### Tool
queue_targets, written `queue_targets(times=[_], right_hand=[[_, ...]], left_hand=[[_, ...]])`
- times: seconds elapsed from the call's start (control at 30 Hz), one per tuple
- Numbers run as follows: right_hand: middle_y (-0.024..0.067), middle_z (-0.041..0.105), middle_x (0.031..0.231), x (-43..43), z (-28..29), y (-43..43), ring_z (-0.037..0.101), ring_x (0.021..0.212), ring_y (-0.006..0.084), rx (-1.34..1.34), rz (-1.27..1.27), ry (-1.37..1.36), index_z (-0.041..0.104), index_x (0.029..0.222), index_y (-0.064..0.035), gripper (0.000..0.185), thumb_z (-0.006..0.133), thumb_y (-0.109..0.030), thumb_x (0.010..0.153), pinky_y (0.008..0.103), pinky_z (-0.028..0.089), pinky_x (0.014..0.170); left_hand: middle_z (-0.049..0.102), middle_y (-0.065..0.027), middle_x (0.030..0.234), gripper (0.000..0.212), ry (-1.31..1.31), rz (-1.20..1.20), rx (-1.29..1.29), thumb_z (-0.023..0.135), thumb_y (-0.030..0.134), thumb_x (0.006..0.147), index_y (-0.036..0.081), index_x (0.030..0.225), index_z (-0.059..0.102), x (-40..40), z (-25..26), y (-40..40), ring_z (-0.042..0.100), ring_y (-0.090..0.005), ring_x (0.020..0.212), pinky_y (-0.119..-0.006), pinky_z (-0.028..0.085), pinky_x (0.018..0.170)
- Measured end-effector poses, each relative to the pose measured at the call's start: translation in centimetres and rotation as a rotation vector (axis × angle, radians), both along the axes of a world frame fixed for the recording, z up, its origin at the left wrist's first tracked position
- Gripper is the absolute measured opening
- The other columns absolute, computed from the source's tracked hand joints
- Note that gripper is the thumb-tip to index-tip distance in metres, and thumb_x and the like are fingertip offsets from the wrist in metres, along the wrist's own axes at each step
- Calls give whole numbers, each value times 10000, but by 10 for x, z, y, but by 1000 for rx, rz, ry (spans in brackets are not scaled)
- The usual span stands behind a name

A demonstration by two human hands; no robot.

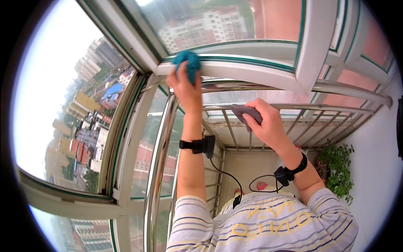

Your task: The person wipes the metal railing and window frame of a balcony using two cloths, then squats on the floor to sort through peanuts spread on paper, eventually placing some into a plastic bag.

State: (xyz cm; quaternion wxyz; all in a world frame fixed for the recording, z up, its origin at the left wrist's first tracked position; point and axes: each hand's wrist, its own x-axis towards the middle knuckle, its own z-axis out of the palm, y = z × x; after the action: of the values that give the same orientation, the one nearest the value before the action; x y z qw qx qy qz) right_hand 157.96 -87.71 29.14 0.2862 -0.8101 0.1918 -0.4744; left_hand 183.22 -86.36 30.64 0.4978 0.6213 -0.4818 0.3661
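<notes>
My left hand (185, 89) is closed on a teal cloth (192, 64), which is pressed against the lower rail of a white window frame (233, 71), near its left corner. Over the metal railing my right hand (267, 123) grips a folded grey-purple cloth (247, 115) between thumb and fingers. That cloth overlaps the upper bar of the railing in view; whether it touches the bar I cannot tell. Both wrists wear black straps with small cabled devices.
Polished metal rails (163, 151) run along the left and front of the balcony. An open window gap at the left shows buildings far below. A leafy potted plant (340, 167) stands at the lower right, beside a white wall (374, 176).
</notes>
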Motion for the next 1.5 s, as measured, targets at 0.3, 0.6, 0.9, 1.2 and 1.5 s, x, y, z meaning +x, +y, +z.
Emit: queue_targets(times=[0.3, 0.6, 0.9, 1.2, 1.5], right_hand=[[151, 669, 903, -66, -50, -23, 659, 796, 352, 157, -303, 53, 624, 1016, -27, 211, 702, -119, 842, 378, 520, 680], [162, 676, 875, -38, -54, -18, 663, 756, 309, 230, -248, 63, 626, 1029, -25, 204, 695, -137, 873, 366, 512, 686], [173, 677, 886, 34, -85, -20, 665, 785, 321, 412, -89, 139, 588, 1050, -22, 236, 683, -141, 869, 387, 512, 713], [157, 625, 1078, 176, -40, 9, 616, 982, 367, 10, 109, -197, 592, 1089, -56, 266, 659, -55, 832, 407, 503, 828], [99, 588, 1344, 207, -71, 105, 492, 1335, 305, -343, 584, -114, 613, 1226, -120, 441, 578, 42, 817, 372, 443, 1072]], left_hand=[[500, -267, 1227, 553, 273, 65, -170, 694, 119, 875, -92, 1320, 442, -10, -89, -33, 469, -423, 1136, -478, 354, 1013], [488, -261, 1313, 525, 126, -164, 97, 707, 45, 756, -26, 1233, 498, -72, -96, -42, 438, -461, 1247, -547, 356, 1044], [561, -191, 1163, 432, 216, -141, 222, 689, 12, 767, 56, 1182, 578, -41, -103, 44, 505, -407, 1092, -485, 420, 936], [577, -189, 1133, 366, 580, -56, 278, 671, 26, 812, 23, 1169, 594, -65, -160, 179, 544, -378, 1079, -437, 430, 948], [571, -215, 1158, 371, 593, 198, 287, 653, 64, 850, -15, 1203, 568, -63, -161, 241, 526, -419, 1096, -483, 409, 958]])
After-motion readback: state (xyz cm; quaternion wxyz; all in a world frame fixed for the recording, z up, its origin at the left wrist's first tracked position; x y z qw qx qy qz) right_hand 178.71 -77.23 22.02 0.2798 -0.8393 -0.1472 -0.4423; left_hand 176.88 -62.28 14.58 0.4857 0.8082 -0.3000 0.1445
